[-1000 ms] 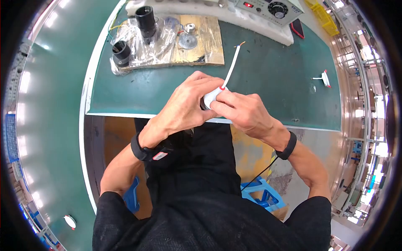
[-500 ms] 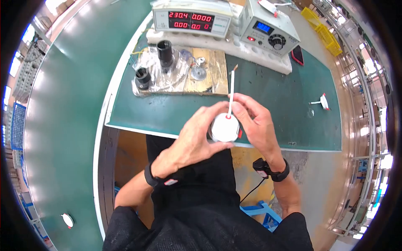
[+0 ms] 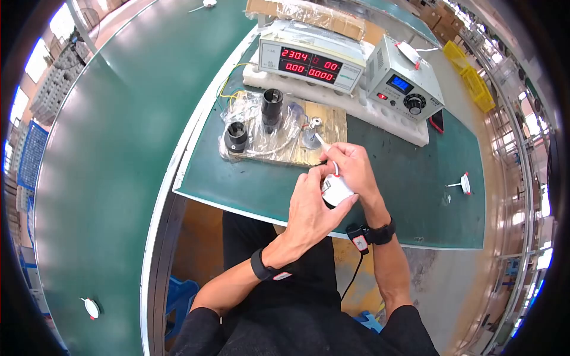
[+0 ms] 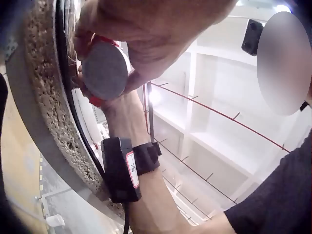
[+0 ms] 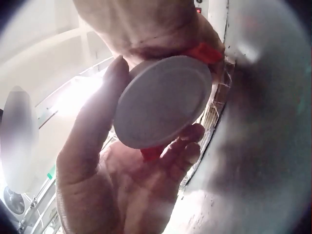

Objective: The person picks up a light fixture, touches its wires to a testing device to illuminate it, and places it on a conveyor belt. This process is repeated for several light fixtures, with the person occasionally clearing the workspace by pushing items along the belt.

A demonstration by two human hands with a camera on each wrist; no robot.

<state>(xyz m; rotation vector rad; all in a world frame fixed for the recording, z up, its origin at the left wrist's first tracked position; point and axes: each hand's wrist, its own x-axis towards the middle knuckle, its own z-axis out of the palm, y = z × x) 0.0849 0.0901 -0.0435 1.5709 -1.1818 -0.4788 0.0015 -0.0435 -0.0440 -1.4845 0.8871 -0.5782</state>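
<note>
Green tabletop point(image 3: 395, 207) stretches below. Above it, near its front edge, a round white device point(image 3: 339, 188) sits between thumb and fingers of the left hand point(image 3: 309, 207); fingers of the right hand point(image 3: 356, 173) pinch its white cable point(image 3: 321, 141).

The left hand point(image 3: 309, 209) and right hand point(image 3: 357, 173) are partly hiding the white disc point(image 3: 337, 192) and its cord point(image 3: 336, 168), while the dial box point(image 3: 407, 88) is partly covering a red-edged object point(image 3: 437, 122).

Black short-sleeved top point(image 3: 285, 335), black trousers point(image 3: 243, 235). Black left wrist strap point(image 3: 259, 265) and right wrist strap point(image 3: 383, 232). Right has boxy black module point(image 4: 119, 170), red-edged white label point(image 4: 132, 169), thin black cable point(image 3: 354, 274).
</note>
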